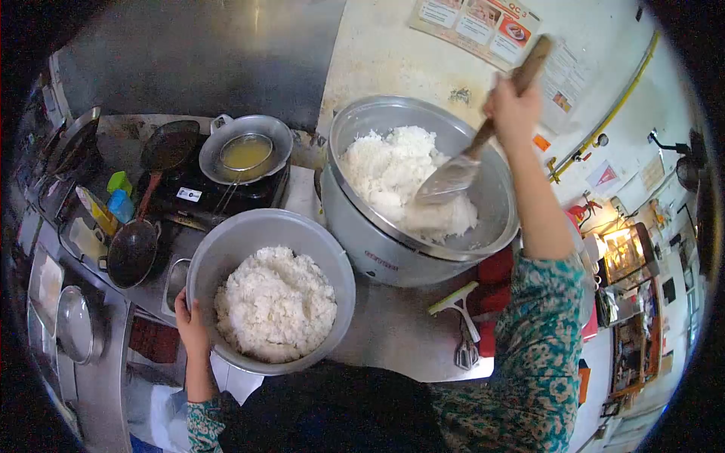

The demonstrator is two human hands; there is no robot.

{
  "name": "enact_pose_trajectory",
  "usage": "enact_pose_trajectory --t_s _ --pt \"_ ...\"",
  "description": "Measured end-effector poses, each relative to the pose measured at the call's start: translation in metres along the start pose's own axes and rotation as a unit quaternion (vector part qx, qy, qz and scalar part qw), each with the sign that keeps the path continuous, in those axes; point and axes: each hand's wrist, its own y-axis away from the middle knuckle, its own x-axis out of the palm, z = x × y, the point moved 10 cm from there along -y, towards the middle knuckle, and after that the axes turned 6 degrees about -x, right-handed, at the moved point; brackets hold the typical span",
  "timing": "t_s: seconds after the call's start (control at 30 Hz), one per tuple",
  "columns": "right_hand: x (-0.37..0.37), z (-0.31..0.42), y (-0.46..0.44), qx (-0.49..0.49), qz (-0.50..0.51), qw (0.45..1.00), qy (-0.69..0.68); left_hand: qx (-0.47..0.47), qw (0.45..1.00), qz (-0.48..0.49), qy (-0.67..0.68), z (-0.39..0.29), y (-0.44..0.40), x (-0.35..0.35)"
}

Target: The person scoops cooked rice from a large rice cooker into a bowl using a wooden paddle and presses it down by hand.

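My right hand (515,109) is closed around the wooden handle of a large paddle (453,177), whose broad end is pressed into the white rice (393,170) in a big grey cooker pot (393,264). At the lower left, a grey bowl (332,260) holds a mound of rice (276,306). My left hand (192,325) grips this bowl at its left rim, with the fingers partly hidden behind the wall. Bowl and cooker stand side by side.
Behind the bowl, a metal pan with a strainer (246,151) rests on a black stove (189,196). Dark frying pans (134,253) are at the left. A green-edged squeegee (455,302) and metal tongs (466,351) lie right of the bowl, near a red cloth (495,287).
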Motion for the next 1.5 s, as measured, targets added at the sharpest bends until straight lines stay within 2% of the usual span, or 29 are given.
enact_pose_trajectory --t_s 0.03,0.1,0.17,0.2,0.27,0.33,0.43,0.47,0.6,0.67,0.73,0.8,0.83,0.87,0.9,0.97,1.0,1.07,1.13,1.2,1.23,1.3,1.33,1.37,1.43,1.47,1.5 --pt "-0.014 0.049 -0.011 -0.036 -0.045 0.998 -0.003 0.003 1.0 -0.005 -0.014 -0.001 -0.001 0.001" --pt "-0.039 0.101 -0.029 -0.076 -0.013 0.98 -0.185 -0.001 1.0 -0.014 -0.006 0.001 0.0 0.0" --pt "-0.047 0.133 -0.024 -0.107 0.051 0.97 -0.21 -0.004 1.0 -0.015 0.0 -0.005 0.005 0.0" --pt "-0.048 0.123 -0.015 -0.075 0.015 0.98 -0.183 -0.021 1.0 -0.015 -0.016 -0.014 0.008 -0.001" --pt "-0.027 0.034 0.022 0.02 0.002 0.998 -0.059 -0.035 0.999 -0.007 -0.032 -0.014 0.005 0.003" --pt "0.02 -0.011 0.086 0.092 0.018 0.992 -0.088 -0.027 1.0 0.006 -0.014 0.0 -0.001 0.001" --pt "0.006 -0.013 0.067 0.098 0.021 0.983 -0.152 -0.043 0.998 -0.003 -0.05 -0.021 0.008 0.002" --pt "-0.009 -0.003 0.052 0.081 -0.005 0.987 -0.136 -0.035 0.999 0.008 0.018 -0.012 0.005 0.004" --pt "-0.079 0.052 -0.018 -0.051 -0.073 0.99 -0.108 -0.039 0.999 0.019 0.003 -0.002 0.004 0.003" --pt "-0.099 0.046 -0.034 -0.069 -0.099 0.985 -0.121 -0.006 0.999 0.006 -0.035 -0.011 0.003 -0.001" --pt "-0.113 0.024 -0.038 -0.075 -0.154 0.972 -0.161 -0.031 0.999 0.014 -0.006 0.001 0.001 -0.004" --pt "-0.11 -0.028 -0.03 -0.031 -0.158 0.985 -0.063 -0.056 0.998 0.019 0.027 0.004 -0.001 -0.001" --pt "-0.102 -0.079 -0.026 0.006 -0.096 0.995 -0.01 -0.056 0.998 0.008 0.001 0.0 0.0 -0.001" --pt "-0.089 -0.122 -0.01 0.083 -0.038 0.996 -0.001 -0.057 0.998 -0.004 -0.024 -0.002 0.001 -0.002" --pt "-0.096 -0.145 -0.003 0.136 -0.015 0.986 0.092 -0.057 0.998 -0.006 -0.024 -0.002 0.002 -0.002" --pt "-0.131 -0.119 -0.014 -0.002 -0.031 0.985 0.172 -0.051 0.997 0.011 0.055 0.0 0.004 0.0" --pt "-0.146 -0.101 -0.022 -0.053 -0.059 0.977 0.196 -0.055 0.997 0.005 0.053 -0.001 0.005 -0.002" --pt "-0.169 -0.051 -0.032 -0.165 -0.104 0.942 0.272 -0.032 0.999 0.016 -0.003 -0.01 0.004 0.0" --pt "-0.178 -0.007 -0.035 -0.224 -0.121 0.91 0.327 -0.041 0.999 0.019 0.0 -0.01 0.004 0.001" --pt "-0.166 0.01 -0.046 -0.161 -0.034 0.839 0.518 -0.049 0.998 0.024 0.009 -0.003 0.002 0.001" --pt "-0.17 0.02 -0.044 -0.164 -0.033 0.837 0.521 -0.051 0.999 0.016 0.001 0.004 0.001 -0.003" --pt "-0.142 0.013 -0.035 -0.161 0.207 0.795 0.547 -0.055 0.998 0.006 0.001 0.013 0.001 -0.005" --pt "-0.142 0.018 -0.031 -0.167 0.256 0.764 0.569 -0.047 0.999 -0.001 0.001 0.013 0.001 -0.006" --pt "-0.137 0.036 -0.026 -0.171 0.255 0.761 0.572 -0.038 0.999 -0.007 0.0 0.012 0.001 -0.007" --pt "-0.124 0.044 -0.008 -0.134 0.319 0.582 0.736 -0.057 0.998 0.006 0.019 0.017 -0.001 -0.005" --pt "-0.122 0.033 0.001 -0.154 0.349 0.526 0.761 -0.074 0.997 0.019 0.031 0.021 -0.001 -0.004" --pt "-0.116 0.023 0.013 -0.166 0.374 0.496 0.766 -0.092 0.994 0.036 0.041 0.024 -0.001 -0.002"
